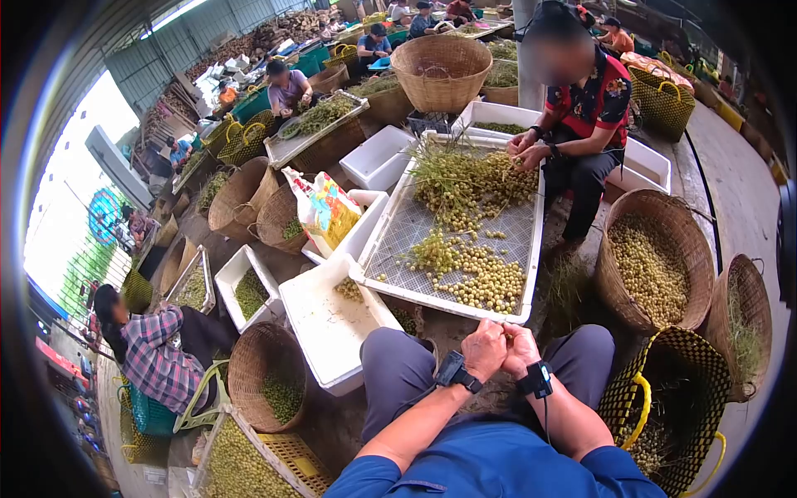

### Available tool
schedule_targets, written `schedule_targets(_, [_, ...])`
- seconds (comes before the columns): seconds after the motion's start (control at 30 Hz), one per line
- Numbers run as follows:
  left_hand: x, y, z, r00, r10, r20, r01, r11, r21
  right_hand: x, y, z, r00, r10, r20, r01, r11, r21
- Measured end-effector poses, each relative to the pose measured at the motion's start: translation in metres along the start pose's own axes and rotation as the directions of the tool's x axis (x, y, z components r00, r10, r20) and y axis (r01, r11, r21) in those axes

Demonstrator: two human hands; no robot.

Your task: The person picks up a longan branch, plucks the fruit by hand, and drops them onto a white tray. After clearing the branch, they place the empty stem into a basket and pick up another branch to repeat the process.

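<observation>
My left hand (pixel 483 350) and my right hand (pixel 520 349) meet over my lap, just off the near edge of a white-rimmed mesh tray (pixel 413 249). Both have their fingers closed and pinched together at the tips. Whatever is between them is too small or hidden to name. Loose round yellow-green fruits (pixel 490 278) lie in the tray near my hands. Behind them is a heap of the same fruits with thin green stems (pixel 448 178). A person (pixel 585 108) across the tray holds both hands together over that heap.
A white plastic bin (pixel 328 311) stands left of my knees. At my right are a yellow-and-black woven basket (pixel 697 353) and a wicker basket of fruits (pixel 652 266). A crate of fruits (pixel 241 465) sits at lower left, near a seated person (pixel 158 349).
</observation>
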State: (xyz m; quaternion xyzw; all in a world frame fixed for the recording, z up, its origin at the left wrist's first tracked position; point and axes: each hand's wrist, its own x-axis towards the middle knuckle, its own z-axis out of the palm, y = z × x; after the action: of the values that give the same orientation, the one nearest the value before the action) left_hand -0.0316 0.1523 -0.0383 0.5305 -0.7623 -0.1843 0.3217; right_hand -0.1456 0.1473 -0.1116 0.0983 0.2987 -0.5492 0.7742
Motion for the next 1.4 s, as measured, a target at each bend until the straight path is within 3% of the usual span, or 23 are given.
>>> schedule_targets(0.17, [0.0, 0.002, 0.0, 1.0, 0.024, 0.017, -0.024, 1.0, 0.015, -0.02, -0.002, 0.021, 0.998, 0.016, -0.064, -0.016, 1.0, -0.007])
schedule_targets(0.6, [0.002, -0.007, 0.004, 0.995, 0.018, 0.095, -0.018, 1.0, -0.001, -0.018, 0.002, 0.019, 0.998, 0.029, -0.052, -0.03, 0.999, -0.026])
schedule_targets(0.73, [0.003, -0.009, 0.006, 0.998, 0.035, 0.053, -0.035, 0.999, -0.001, -0.019, 0.003, 0.022, 0.997, -0.064, 0.038, 0.066, 0.996, -0.061])
schedule_targets(0.8, [0.008, -0.028, 0.015, 0.991, 0.133, -0.031, -0.135, 0.99, -0.042, -0.018, 0.002, 0.019, 0.987, -0.12, 0.104, 0.13, 0.987, -0.095])
schedule_targets(0.83, [0.011, -0.028, 0.013, 0.999, -0.027, -0.024, 0.018, 0.95, -0.313, -0.018, -0.003, 0.02, 0.985, -0.11, 0.129, 0.122, 0.989, -0.089])
schedule_targets(0.9, [0.011, -0.04, 0.007, 0.955, -0.193, 0.224, 0.284, 0.811, -0.511, -0.028, -0.002, 0.017, 0.993, -0.052, 0.105, 0.06, 0.995, -0.074])
schedule_targets(0.93, [0.013, -0.025, -0.007, 0.874, -0.299, 0.383, 0.485, 0.489, -0.725, -0.034, -0.004, 0.023, 0.997, -0.005, 0.081, 0.012, 0.997, -0.075])
schedule_targets(1.0, [0.013, -0.04, -0.008, 0.818, -0.32, 0.478, 0.57, 0.341, -0.748, -0.04, -0.004, 0.03, 1.0, 0.018, -0.003, -0.018, 0.998, -0.053])
schedule_targets(1.13, [0.013, -0.04, -0.021, 0.789, -0.312, 0.53, 0.606, 0.251, -0.755, -0.048, -0.007, 0.036, 0.993, -0.016, -0.114, 0.001, 0.992, -0.126])
schedule_targets(1.4, [0.018, -0.034, -0.032, 0.768, -0.27, 0.58, 0.631, 0.168, -0.757, -0.053, -0.016, 0.043, 0.996, 0.065, 0.067, -0.057, 0.992, -0.116])
